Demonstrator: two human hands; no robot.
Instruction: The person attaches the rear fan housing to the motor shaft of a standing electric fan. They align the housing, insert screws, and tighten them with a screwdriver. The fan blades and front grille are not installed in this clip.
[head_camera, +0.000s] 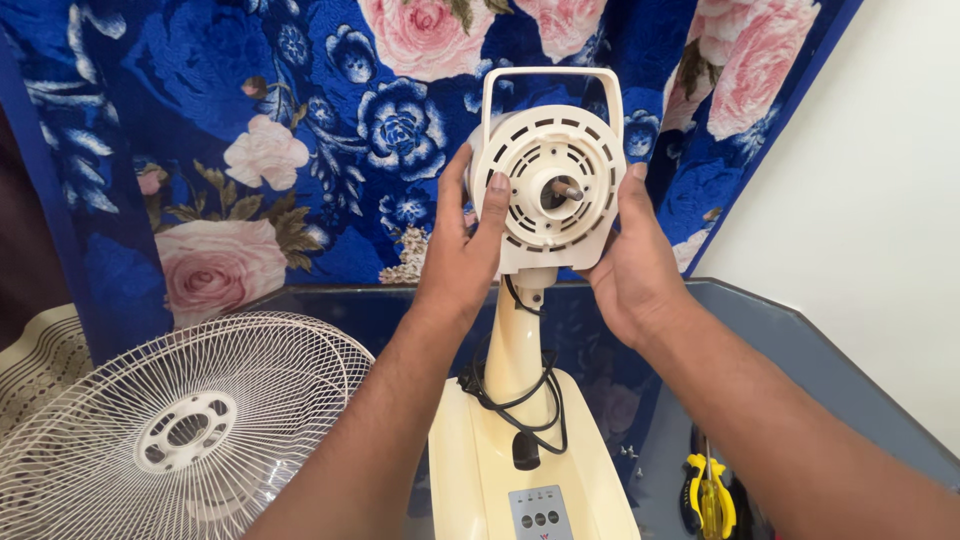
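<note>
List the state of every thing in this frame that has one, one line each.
Fan motor head: upright on its stand, guard and blades off, shaft bare.
Left hand: gripping the head's left side.
Right hand: gripping its right side.
Wire guard: detached, lying flat.
Power cord: bundled around the neck.
Yellow-handled tool: lying unused.

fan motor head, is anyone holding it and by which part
Yes: left hand and right hand grip the cream motor housing by its left and right edges.

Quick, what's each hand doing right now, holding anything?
Left hand: gripping the left side of the cream fan motor housing.
Right hand: gripping the housing's right side, thumb on its edge.
</note>
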